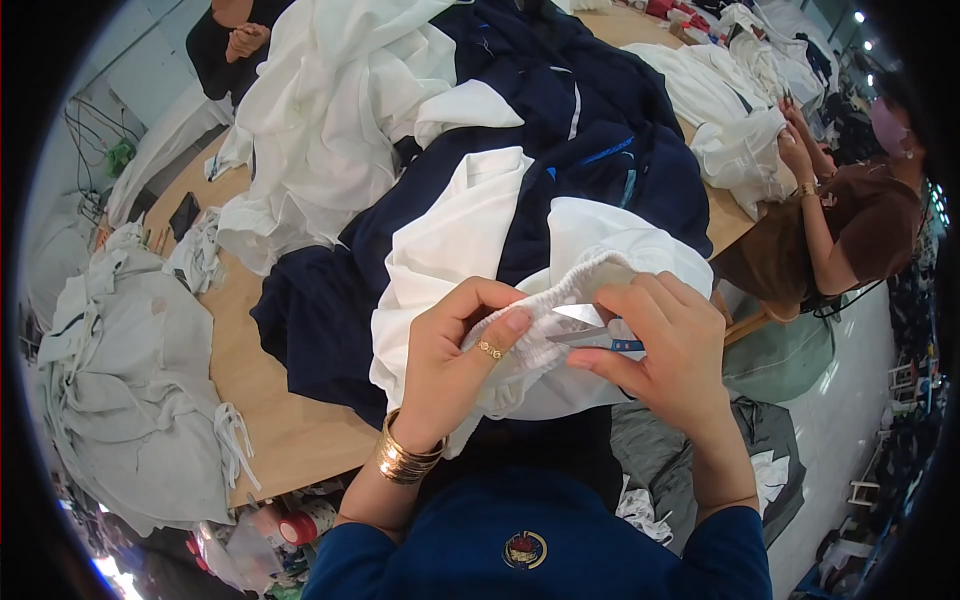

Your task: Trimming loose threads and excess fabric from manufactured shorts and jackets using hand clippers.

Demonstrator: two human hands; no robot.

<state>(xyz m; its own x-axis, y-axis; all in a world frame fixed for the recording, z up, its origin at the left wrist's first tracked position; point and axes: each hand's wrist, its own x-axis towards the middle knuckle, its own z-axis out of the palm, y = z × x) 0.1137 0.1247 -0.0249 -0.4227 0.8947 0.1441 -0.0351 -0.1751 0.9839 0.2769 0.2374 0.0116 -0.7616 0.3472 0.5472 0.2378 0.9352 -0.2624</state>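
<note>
My left hand, with a ring and gold bracelets, pinches the gathered elastic edge of a white garment between thumb and fingers. My right hand grips a small pair of thread snips with a blue part at the handle. The blades stand apart and point left, close to the gathered edge. Whether they touch any thread is too small to tell. The garment spreads over the navy cloth beyond my hands, and its near part hangs by my lap.
Navy garments and white garments heap up on the wooden table. Pale clothes drape over its left edge. At the right, a co-worker handles white cloth; another person stands at the far left. Dark sheeting lies below right.
</note>
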